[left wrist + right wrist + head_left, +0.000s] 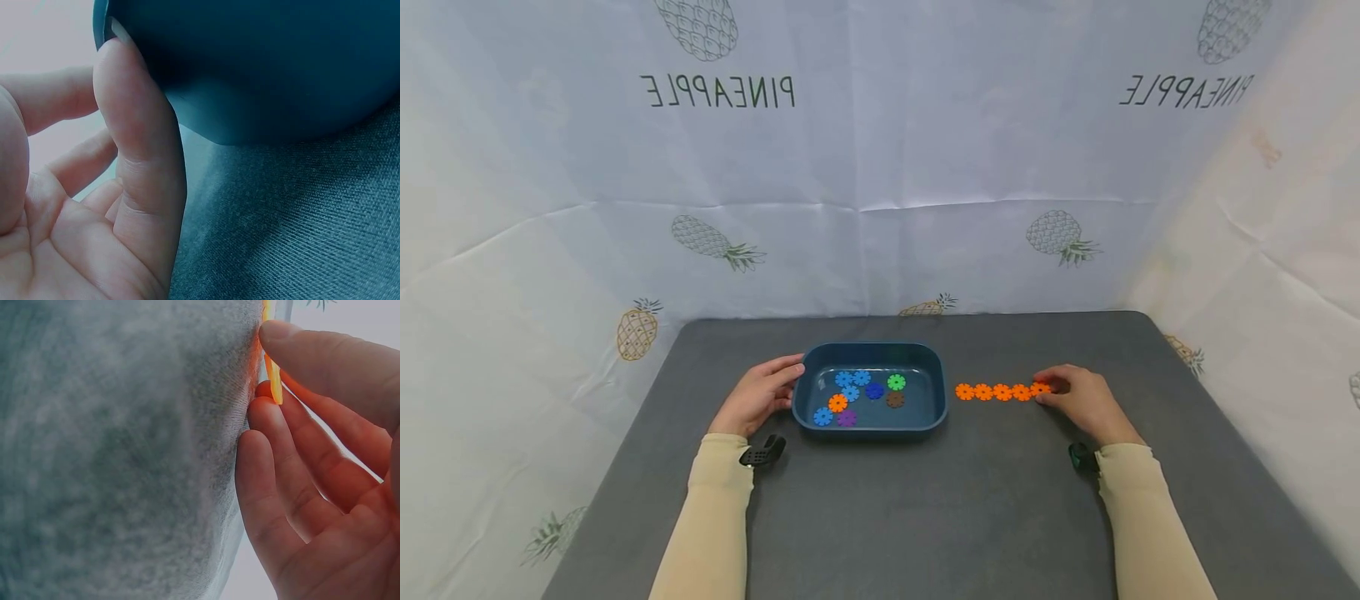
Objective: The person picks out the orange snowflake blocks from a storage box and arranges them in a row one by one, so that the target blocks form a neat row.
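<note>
On the left, my left hand (760, 393) holds the left side of a dark blue tray (868, 433). In the left wrist view the thumb (140, 137) lies against the tray wall (250, 81), its tip at the rim. To the right of the tray, several orange notched plastic discs (1002, 392) form a straight row, edge to edge. My right hand (1086, 402) pinches the rightmost orange disc (1040, 389). Seen edge-on in the right wrist view, an orange disc (273, 378) sits between thumb and fingers, close to the tabletop.
Inside the tray lie light blue discs (823, 416), a dark blue disc (874, 391), a green disc (897, 382), a brown disc (895, 400), a purple disc (847, 418) and an orange disc (838, 403). A pineapple-print curtain (865, 167) hangs behind the grey table (925, 517).
</note>
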Motion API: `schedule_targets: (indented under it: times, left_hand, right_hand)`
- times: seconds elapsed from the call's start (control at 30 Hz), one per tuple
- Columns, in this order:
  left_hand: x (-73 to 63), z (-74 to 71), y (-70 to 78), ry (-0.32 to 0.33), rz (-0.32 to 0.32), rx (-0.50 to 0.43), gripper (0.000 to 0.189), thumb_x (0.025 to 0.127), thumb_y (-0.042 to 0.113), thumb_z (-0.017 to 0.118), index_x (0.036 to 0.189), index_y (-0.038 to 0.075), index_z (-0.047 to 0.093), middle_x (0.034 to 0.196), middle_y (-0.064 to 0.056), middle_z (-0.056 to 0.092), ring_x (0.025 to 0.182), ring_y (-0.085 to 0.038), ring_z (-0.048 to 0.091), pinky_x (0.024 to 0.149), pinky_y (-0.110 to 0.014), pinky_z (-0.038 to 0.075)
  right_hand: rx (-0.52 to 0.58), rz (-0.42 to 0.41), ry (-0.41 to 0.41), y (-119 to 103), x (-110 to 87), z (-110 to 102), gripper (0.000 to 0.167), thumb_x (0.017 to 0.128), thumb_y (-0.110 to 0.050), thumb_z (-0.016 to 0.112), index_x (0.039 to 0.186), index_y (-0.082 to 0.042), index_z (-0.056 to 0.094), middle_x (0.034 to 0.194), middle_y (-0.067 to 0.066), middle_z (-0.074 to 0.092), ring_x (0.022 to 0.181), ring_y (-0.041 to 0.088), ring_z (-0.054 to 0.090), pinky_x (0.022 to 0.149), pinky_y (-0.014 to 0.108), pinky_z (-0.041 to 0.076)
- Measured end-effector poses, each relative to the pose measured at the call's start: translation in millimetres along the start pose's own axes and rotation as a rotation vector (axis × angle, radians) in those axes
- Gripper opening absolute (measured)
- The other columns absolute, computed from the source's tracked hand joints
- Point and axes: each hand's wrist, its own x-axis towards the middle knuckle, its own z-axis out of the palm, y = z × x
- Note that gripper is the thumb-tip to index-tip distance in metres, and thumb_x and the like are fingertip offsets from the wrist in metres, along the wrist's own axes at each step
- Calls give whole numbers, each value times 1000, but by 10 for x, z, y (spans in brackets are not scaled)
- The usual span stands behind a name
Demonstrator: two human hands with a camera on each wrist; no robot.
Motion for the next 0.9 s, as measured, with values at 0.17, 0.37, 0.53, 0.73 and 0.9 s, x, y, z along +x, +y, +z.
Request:
schedule_targets:
  times: [0.17, 0.37, 0.53, 0.73, 0.9]
  left_hand:
    - [-17, -29, -13, 15, -3, -6, 63, 105, 44, 71, 159, 15, 54, 129, -10, 65, 90, -19, 64, 79, -26, 60]
    - [-24, -6, 5, 7, 4, -21, 60, 106, 42, 71, 158, 15, 56, 130, -10, 65, 89, -19, 64, 78, -25, 61]
    - [0, 26, 32, -14, 12, -20, 60, 106, 41, 70, 159, 15, 55, 126, -9, 66, 87, -18, 63, 77, -25, 61]
    - [9, -13, 28, 9, 4, -18, 59, 106, 40, 70, 158, 15, 56, 127, -10, 64, 87, -19, 62, 76, -24, 60]
    - [2, -13, -1, 0, 0, -8, 61, 106, 42, 70, 159, 15, 54, 130, -10, 63, 89, -19, 62, 77, -24, 60]
  right_hand:
    - [-7, -5, -5, -35, 5, 7, 38, 99, -20, 80, 133, -7, 74, 130, 21, 72, 113, 39, 70, 95, 59, 58]
    - [-23, -37, -4, -102, -1, -24, 39, 99, -19, 80, 134, -4, 73, 129, 22, 72, 113, 39, 70, 94, 58, 59]
    - [-50, -56, -28, -235, 51, -132, 42, 100, -19, 78, 138, -1, 70, 137, 26, 67, 122, 46, 65, 96, 60, 58]
    - [-89, -17, -93, -288, 151, -233, 46, 102, -17, 76, 143, 1, 66, 142, 28, 66, 125, 48, 63, 97, 61, 57]
    - [-69, -7, -127, -253, 181, -236, 44, 102, -17, 74, 143, -1, 67, 143, 26, 66, 127, 48, 62, 98, 60, 57]
